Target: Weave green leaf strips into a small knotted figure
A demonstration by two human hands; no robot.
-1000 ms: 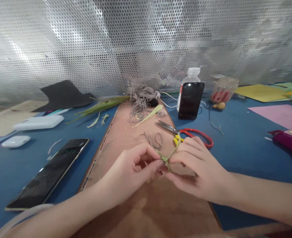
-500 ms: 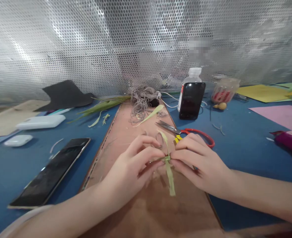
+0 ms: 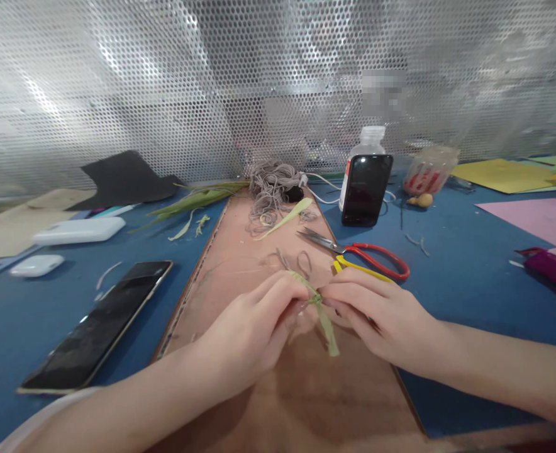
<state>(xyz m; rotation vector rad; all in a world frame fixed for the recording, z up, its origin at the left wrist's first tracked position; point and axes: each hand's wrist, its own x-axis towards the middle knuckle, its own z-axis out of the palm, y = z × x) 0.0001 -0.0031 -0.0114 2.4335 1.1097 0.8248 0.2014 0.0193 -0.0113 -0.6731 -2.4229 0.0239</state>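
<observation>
Blue table [image 3: 471,283] before perforated wall [image 3: 165,63], brown board [image 3: 316,415] on top. Above the board, green strip [image 3: 326,327] pinched near its middle between closed fingertips of left hand [image 3: 250,321] and right hand [image 3: 394,314]: seemingly knotted, not clearly tightened, loose-ended; scissors [image 3: 351,249] nearby.

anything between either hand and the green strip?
Nothing visible: the left hand and right hand already have fingertips at the green strip. The scissors lie just beyond the right hand, not between it and the strip.
</observation>
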